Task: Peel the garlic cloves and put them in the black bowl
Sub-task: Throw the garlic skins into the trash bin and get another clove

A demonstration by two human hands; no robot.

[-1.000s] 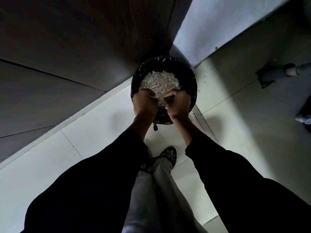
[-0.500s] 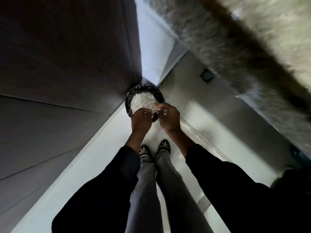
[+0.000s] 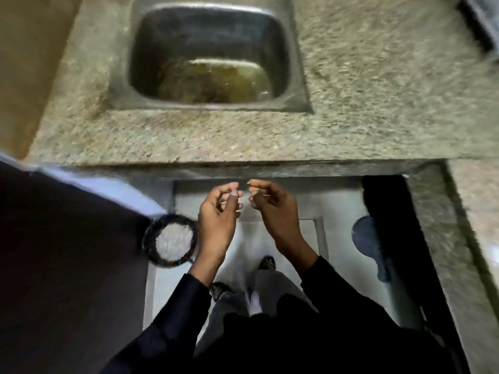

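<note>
Both hands hang side by side in front of the granite counter's point(image 3: 243, 141) edge, the left hand point(image 3: 218, 214) with fingers curled toward its thumb and the right hand point(image 3: 272, 209) loosely curled, a pale sliver at its fingertips too blurred to name; whether either hand truly holds anything cannot be told. Down on the floor to the left, just beside the left wrist, stands a black-lined bin point(image 3: 151, 252) heaped with pale garlic skins point(image 3: 172, 241), while the steel sink point(image 3: 294, 76) lies beyond in the counter, murky water in its bottom.
</note>
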